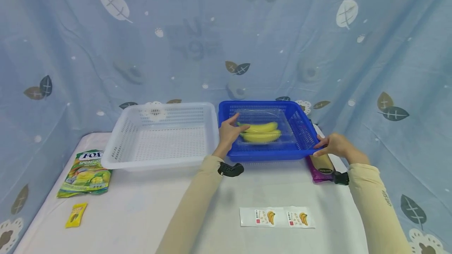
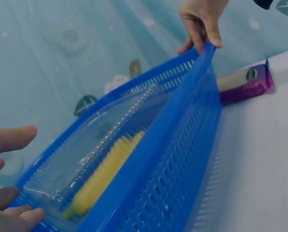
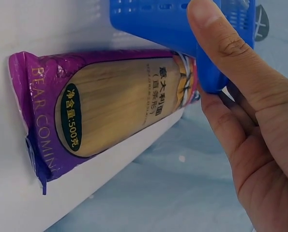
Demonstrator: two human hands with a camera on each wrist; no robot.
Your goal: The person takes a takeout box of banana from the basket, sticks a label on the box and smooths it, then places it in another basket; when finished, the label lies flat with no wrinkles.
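A blue basket [image 1: 270, 155] stands on the table, holding a clear plastic box [image 1: 287, 130] with bananas [image 1: 261, 131] inside. At its front right corner, my right hand [image 1: 335, 144] pinches the rim between thumb and fingers, as the right wrist view shows close up. Over the left end of the basket is my left hand [image 1: 228, 131], thumb and fingers spread apart. In the left wrist view the left fingers [image 2: 18, 217] lie at the basket's edge by the box's end; whether they touch the box I cannot tell.
A white basket [image 1: 160, 164] stands left of the blue one. Purple-wrapped spaghetti [image 3: 114, 106] lies beside and partly behind the blue basket's right end. Toward the front is a strip of banana stickers [image 1: 277, 217]. A green snack bag [image 1: 86, 173] and small yellow packet [image 1: 75, 214] lie left.
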